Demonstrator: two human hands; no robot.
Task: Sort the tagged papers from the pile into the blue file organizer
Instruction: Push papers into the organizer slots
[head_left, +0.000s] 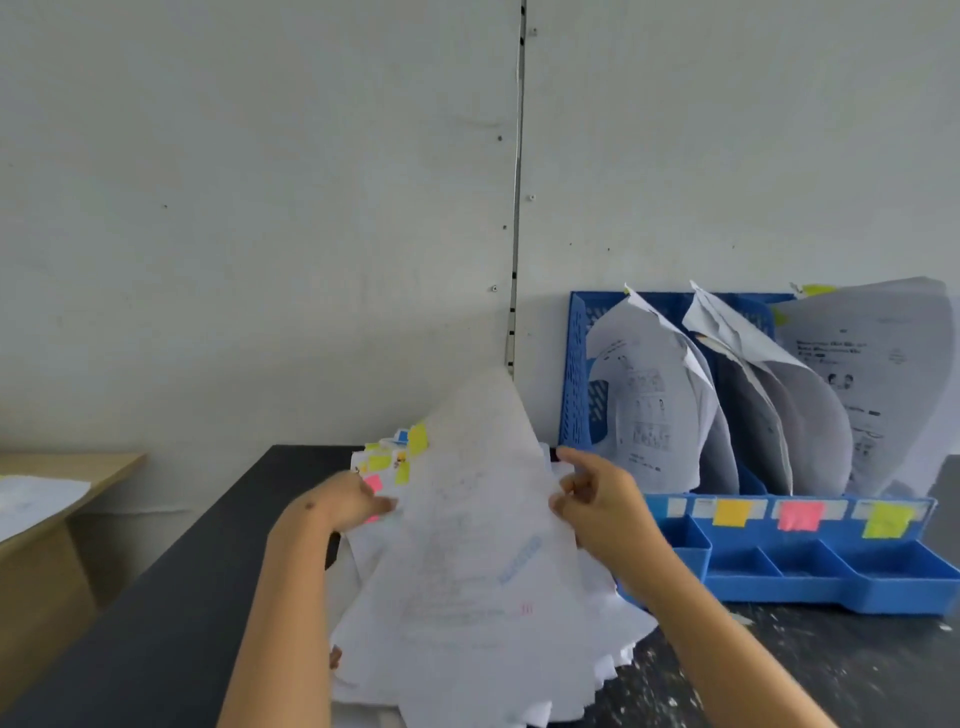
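I see my right hand (597, 506) pinching a thin, curling white sheet (478, 519) lifted off the ragged paper pile (467, 649) on the matte black desk (171, 597); my left hand (353, 501) pinches the pile's neon-tagged edge, beside the perforated blue plastic file organizer (576, 364) at the desk's back edge.

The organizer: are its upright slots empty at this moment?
No. The organizer already holds curled papers in its upright slots, behind the orange, pink and yellow tags on its front.

light: even, soft | shadows: faint | focus: slightly blurred | edges: wide-angle bowed
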